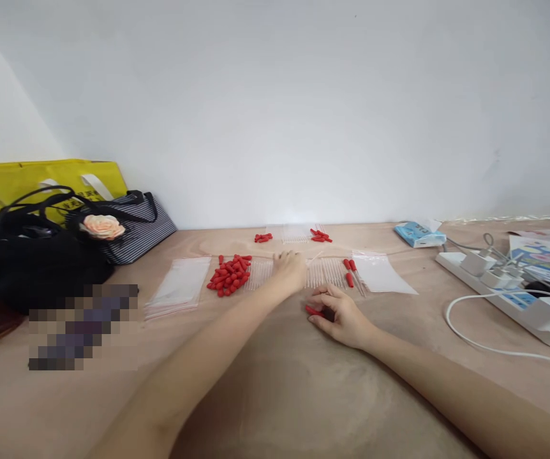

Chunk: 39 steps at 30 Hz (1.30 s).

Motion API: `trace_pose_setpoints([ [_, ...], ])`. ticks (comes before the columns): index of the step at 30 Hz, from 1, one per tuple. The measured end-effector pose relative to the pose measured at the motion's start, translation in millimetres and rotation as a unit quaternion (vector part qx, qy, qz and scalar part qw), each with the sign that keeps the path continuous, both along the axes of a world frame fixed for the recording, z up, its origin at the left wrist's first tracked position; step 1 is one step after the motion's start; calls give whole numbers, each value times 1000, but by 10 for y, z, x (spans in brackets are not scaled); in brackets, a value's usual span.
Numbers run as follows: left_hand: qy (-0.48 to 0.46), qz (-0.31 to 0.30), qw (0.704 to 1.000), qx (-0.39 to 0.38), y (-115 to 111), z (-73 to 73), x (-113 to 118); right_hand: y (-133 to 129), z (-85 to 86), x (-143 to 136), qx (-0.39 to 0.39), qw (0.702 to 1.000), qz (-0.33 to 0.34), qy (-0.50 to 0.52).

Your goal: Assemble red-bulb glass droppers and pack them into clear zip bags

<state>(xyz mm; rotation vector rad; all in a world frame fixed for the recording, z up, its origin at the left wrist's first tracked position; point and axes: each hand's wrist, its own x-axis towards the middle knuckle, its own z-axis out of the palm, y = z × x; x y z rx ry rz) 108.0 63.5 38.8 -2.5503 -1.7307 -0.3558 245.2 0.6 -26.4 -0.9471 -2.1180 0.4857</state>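
My left hand [290,269] reaches over a row of thin clear glass dropper tubes [327,273], its fingers closed. A slim glass tube [314,256] sticks out to the right beside it and appears to be in its grip; the fingertips are partly hidden. Nearer to me, my right hand [339,315] rests on the table with curled fingers, pinching a red rubber bulb [314,311]. Left of the tubes lies a heap of red rubber bulbs [230,275]. At the row's right end are a few tubes with red bulbs fitted [349,279].
Clear plastic bags lie left [179,285] and right [381,273] of the tubes. By the wall are another bag [295,233] and small red bulb groups [263,238]. Dark bags [30,261] stand left; a tissue pack [418,234] and power strip [509,296] with cables lie right.
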Motion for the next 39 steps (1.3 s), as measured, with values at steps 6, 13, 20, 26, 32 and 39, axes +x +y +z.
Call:
trace_pose_setpoints([
  [6,-28,-116,992,30,-451,-143,-971,7,24,-49,-12,999,-32,-21],
  [13,-51,-123,991,14,-589,-366,-1171,172,74,-160,9,999,-8,-49],
  [20,-70,-112,991,-27,-584,-332,-1020,217,-8,-152,43,995,11,-85],
  [26,-90,-102,989,-63,-503,-297,-845,241,-59,-150,31,997,3,-72],
  [32,-127,-99,987,-21,-500,-392,-857,220,-32,-143,25,999,7,-42],
  [39,-130,-125,984,17,-497,-446,-885,199,13,-144,0,999,19,-30],
])
